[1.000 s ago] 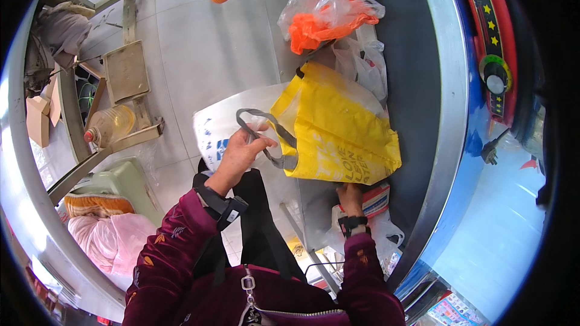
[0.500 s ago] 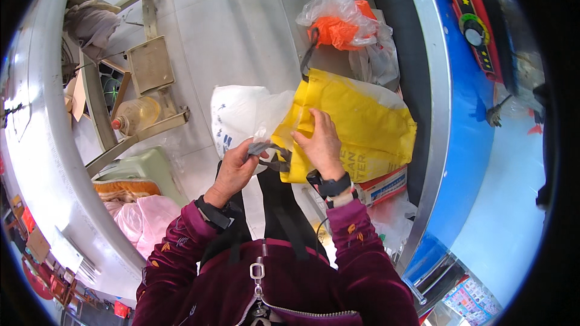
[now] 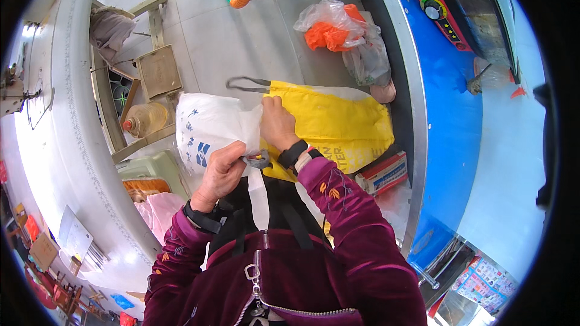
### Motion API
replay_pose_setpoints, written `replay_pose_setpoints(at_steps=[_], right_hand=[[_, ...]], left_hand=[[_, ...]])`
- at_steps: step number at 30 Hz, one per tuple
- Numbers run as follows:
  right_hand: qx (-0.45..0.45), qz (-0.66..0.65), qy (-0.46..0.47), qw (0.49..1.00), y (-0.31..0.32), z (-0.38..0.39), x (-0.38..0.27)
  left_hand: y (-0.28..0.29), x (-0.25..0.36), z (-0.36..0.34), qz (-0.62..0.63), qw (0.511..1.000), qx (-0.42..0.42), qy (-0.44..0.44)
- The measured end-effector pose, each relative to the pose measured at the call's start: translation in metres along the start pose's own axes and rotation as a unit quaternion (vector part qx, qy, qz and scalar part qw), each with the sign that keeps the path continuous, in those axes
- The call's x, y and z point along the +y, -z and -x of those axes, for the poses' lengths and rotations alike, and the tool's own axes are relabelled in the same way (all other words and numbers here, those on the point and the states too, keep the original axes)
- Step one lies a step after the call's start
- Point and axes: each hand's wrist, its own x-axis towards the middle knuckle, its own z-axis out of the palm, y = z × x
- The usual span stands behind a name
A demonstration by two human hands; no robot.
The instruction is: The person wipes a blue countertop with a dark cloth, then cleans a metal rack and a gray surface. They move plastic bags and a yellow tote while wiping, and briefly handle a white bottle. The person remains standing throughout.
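Note:
A yellow tote bag (image 3: 332, 121) with grey strap handles lies in front of me, its mouth toward the left. Against that mouth rests a white bag (image 3: 208, 122) with blue print. My left hand (image 3: 220, 172) is closed, pinching a grey handle (image 3: 258, 159) of the tote below the white bag. My right hand (image 3: 278, 124) has its fingers closed on the tote's rim, where the white bag meets it. Whether those fingers also grip the white bag is hidden. The tote's other handle (image 3: 246, 84) loops out to the left at its far corner.
Plastic bags (image 3: 338, 27), clear and orange, lie beyond the tote. A red and white box (image 3: 386, 174) sits at its near right. On the left are a wooden frame (image 3: 109, 115), a yellowish bottle (image 3: 147, 119) and a white counter (image 3: 69, 108). A blue-sided counter (image 3: 450, 115) runs along the right.
My right hand has moved left and closed on the tote's rim. Both bags now lie further left in view, and the far handle has swung over to the left.

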Motion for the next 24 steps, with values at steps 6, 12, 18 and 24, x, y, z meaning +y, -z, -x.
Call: replay_pose_setpoints(at_steps=[6, 12, 18, 24], right_hand=[[0.004, -0.187, -0.03, 0.982, 0.009, -0.014, 0.013], [-0.111, -0.54, -0.115, 0.826, 0.056, 0.003, 0.0], [-0.146, -0.661, -0.076, 0.732, 0.074, 0.009, -0.009], [-0.157, -0.685, -0.047, 0.71, 0.067, 0.005, -0.025]], left_hand=[[0.025, -0.001, 0.017, 0.063, 0.987, 0.081, 0.123], [0.052, 0.0, 0.025, 0.042, 0.978, 0.152, 0.138], [0.067, 0.025, 0.028, 0.057, 0.961, 0.169, 0.211], [0.074, 0.023, 0.027, 0.087, 0.958, 0.185, 0.2]])
